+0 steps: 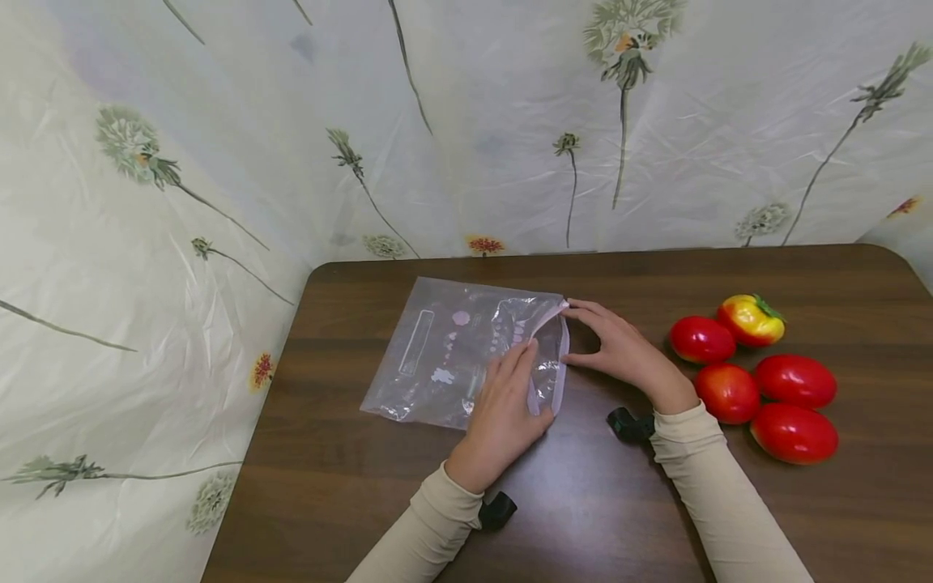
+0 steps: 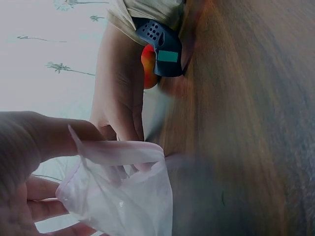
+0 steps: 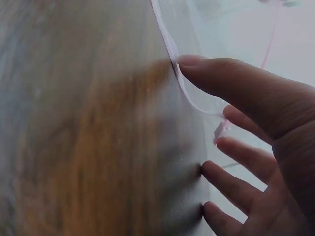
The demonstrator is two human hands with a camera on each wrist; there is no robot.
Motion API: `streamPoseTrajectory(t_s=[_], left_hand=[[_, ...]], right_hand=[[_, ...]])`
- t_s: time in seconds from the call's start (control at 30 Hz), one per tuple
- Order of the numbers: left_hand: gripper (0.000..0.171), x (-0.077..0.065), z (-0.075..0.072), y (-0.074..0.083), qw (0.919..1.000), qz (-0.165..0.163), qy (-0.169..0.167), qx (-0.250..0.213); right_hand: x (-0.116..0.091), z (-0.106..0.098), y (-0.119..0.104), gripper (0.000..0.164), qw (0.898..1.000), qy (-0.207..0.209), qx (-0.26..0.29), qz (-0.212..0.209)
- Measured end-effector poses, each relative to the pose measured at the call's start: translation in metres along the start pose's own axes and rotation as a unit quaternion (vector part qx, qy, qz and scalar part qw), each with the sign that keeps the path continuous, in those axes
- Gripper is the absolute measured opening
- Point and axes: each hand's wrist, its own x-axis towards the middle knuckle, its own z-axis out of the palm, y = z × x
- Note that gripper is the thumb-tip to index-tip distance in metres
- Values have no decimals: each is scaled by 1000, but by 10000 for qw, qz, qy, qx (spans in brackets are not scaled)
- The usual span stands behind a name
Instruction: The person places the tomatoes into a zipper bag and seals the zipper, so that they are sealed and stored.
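**Apparently at the Step of Opening the Clear Bag**

Nearest to me is my left hand: its fingers lie nearly straight on the upper layer of the bag, and its thumb stands apart from them, by the near end of the pink-rimmed mouth. The bag lies on the brown surface, with its mouth turned to the right and slightly parted. A little farther, my right hand also has thumb and fingers apart; the thumb touches the lower rim, and a finger touches the far corner. I judge that the step in hand is separating the two layers. The next move calls, I think, for lifting the upper one while the lower is kept down, so that the gap becomes wider. Farther to the right, four red fruits and one yellow-and-red pepper rest close together, outside the bag. Behind everything is a flowered covering.
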Motion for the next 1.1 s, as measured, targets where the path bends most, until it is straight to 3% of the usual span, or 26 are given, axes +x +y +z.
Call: streamPoseTrajectory(t_s=[0.2,0.6,1.1], left_hand=[[98,1,2,-2,9997,22,237,4],[99,3,5,-6,9991,-96,227,-342],[104,5,5,-8,9980,-170,303,-521]], right_hand=[[0,1,-1,81,10000,18,0,-84],[-2,-5,-1,86,9999,124,-12,-96],[-20,-43,-16,77,9991,57,-284,304]])
